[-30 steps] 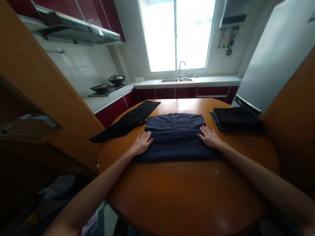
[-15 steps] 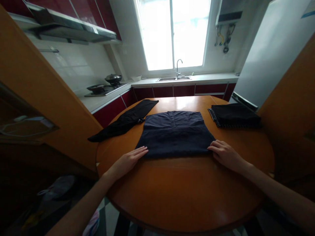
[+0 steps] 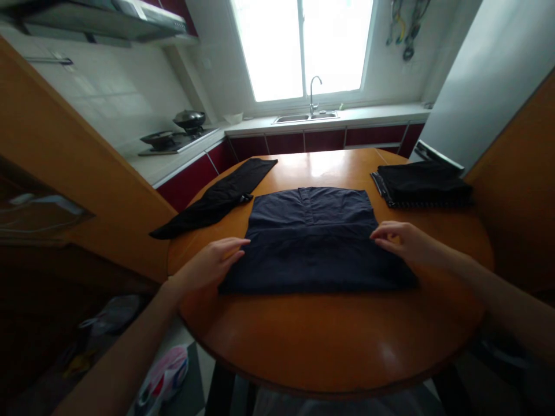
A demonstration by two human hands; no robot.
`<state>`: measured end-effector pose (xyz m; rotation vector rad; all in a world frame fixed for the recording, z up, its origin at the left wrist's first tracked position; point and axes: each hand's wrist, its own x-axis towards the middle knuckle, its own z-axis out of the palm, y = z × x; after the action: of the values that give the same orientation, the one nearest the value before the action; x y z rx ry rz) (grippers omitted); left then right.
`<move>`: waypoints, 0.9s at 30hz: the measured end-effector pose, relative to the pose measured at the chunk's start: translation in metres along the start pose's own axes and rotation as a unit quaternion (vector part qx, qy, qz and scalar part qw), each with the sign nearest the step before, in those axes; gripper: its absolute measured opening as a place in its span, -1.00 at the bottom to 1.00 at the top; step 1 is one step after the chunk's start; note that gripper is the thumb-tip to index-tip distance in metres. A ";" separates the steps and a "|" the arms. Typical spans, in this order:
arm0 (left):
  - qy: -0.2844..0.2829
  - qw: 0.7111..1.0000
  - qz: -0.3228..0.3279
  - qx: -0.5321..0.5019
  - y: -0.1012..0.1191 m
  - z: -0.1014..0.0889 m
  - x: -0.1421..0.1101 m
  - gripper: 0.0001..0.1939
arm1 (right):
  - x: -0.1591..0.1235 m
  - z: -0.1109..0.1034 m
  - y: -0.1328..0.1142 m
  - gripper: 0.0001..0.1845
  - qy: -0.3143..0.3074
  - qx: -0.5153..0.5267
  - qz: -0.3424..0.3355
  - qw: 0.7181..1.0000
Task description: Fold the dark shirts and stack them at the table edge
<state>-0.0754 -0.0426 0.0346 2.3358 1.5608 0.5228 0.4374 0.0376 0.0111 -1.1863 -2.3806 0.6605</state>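
A dark navy garment lies flat on the round wooden table, with a short placket down its upper middle. A crease or layer edge crosses it from side to side. My left hand is at its left side by that crease, fingers stretched and thumb apart, the fingertips at the cloth. On the opposite side, my right hand pinches the cloth at the crease's right end between thumb and finger. The garment's front edge lies nearer to me than both hands.
Another black garment lies at the table's back left. Folded black cloth is stacked at the back right. Beyond are a stove with pans, a sink and a fridge. A bag stands on the floor at left.
My view has tipped downward. Both hands have left the garment's front corners and are now farther up its sides. Its front part now spreads wider and closer to me.
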 end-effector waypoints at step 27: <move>-0.012 0.999 0.043 0.004 -0.050 0.030 0.112 -0.74 | 0.074 0.020 0.047 -0.75 0.032 -0.015 0.088 0.996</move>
<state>-0.0638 0.0787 0.0020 2.4139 1.4611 0.5076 0.4146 0.1183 -0.0215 -1.4193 -2.2592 0.6346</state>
